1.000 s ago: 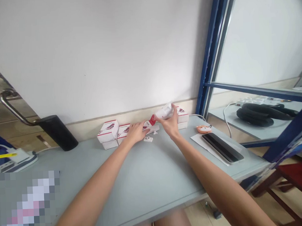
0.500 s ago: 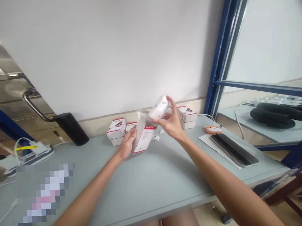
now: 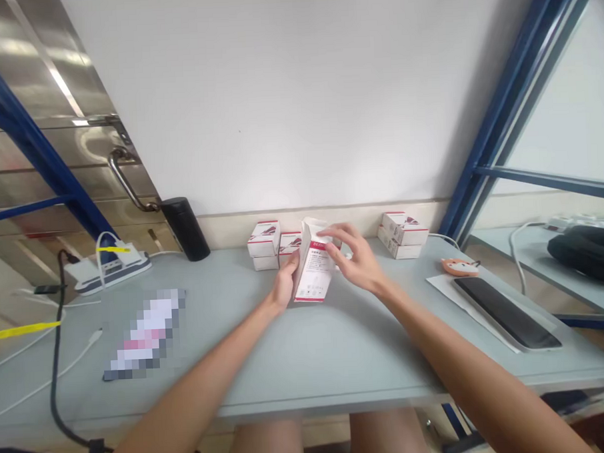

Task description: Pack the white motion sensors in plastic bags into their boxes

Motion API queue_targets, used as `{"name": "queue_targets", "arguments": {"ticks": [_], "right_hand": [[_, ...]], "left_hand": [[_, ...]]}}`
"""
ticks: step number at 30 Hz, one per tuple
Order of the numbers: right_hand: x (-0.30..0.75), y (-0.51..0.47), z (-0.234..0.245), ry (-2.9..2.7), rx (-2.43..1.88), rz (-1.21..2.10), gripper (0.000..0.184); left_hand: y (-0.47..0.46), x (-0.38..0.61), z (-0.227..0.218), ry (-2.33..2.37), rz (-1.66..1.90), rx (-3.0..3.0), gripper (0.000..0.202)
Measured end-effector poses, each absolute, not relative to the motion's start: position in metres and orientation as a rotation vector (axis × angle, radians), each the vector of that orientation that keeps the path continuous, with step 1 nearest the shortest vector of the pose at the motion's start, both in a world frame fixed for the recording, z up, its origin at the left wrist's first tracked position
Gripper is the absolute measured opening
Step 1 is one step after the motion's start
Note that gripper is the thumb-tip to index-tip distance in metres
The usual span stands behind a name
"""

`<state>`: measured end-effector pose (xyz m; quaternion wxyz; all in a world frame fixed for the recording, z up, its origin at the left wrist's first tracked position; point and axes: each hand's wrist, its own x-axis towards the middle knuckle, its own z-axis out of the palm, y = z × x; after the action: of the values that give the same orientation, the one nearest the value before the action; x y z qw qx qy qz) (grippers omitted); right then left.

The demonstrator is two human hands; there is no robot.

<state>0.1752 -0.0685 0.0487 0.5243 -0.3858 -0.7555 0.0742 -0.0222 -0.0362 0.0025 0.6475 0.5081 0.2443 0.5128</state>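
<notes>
My left hand (image 3: 286, 287) grips the left side of a white and red carton (image 3: 313, 271) that stands upright on the grey table (image 3: 308, 360), its top flap raised. My right hand (image 3: 356, 257) is at the carton's open top, fingers curled against its upper right edge. Whether the white object is inside the carton is hidden. Behind the carton lie two stacked white and red boxes (image 3: 264, 243) and one more (image 3: 289, 243). Another stacked pair of boxes (image 3: 402, 233) lies at the back right.
A black cylinder (image 3: 184, 228) stands by the wall at the back left, beside a white power strip (image 3: 114, 269) with cables. An orange item (image 3: 460, 267) and a dark phone on paper (image 3: 505, 303) lie at the right. A blue rack post (image 3: 497, 121) rises beyond.
My right hand brought the white object down from above to the carton's open top and the object is no longer visible. My left hand stood the carton upright. The view swung left.
</notes>
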Motion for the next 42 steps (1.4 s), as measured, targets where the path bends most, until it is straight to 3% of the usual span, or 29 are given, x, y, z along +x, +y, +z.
{"name": "queue_targets", "arguments": {"ticks": [11, 17, 22, 26, 29, 33, 37, 42], "right_hand": [[0.169, -0.066, 0.034, -1.868, -1.001, 0.094, 0.034], [0.177, -0.056, 0.035, -1.707, -0.970, 0.119, 0.036], [0.196, -0.045, 0.022, -1.946, -1.447, 0.044, 0.022], [0.200, -0.041, 0.014, -2.175, -1.595, 0.123, 0.017], [0.196, -0.047, 0.025, -1.961, -1.492, 0.119, 0.013], [0.184, -0.068, 0.048, -1.569, -1.046, -0.132, 0.019], [0.170, -0.084, 0.052, -1.892, -0.812, -0.239, 0.021], [0.163, -0.085, 0.046, -1.965, -0.897, -0.284, 0.030]], "left_hand": [[-0.035, -0.027, 0.008, 0.701, 1.285, 1.493, 0.054], [-0.055, -0.030, 0.027, 0.626, 1.465, 1.854, 0.071], [-0.055, -0.035, 0.024, 0.790, 1.428, 2.047, 0.048], [-0.047, -0.037, 0.014, 0.808, 1.514, 2.103, 0.047], [-0.045, -0.037, 0.013, 0.786, 1.566, 2.156, 0.047], [-0.046, -0.035, 0.015, 0.787, 1.563, 2.205, 0.046], [-0.048, -0.033, 0.014, 0.769, 1.564, 2.244, 0.039], [-0.051, -0.031, 0.016, 0.695, 1.547, 2.293, 0.031]]}}
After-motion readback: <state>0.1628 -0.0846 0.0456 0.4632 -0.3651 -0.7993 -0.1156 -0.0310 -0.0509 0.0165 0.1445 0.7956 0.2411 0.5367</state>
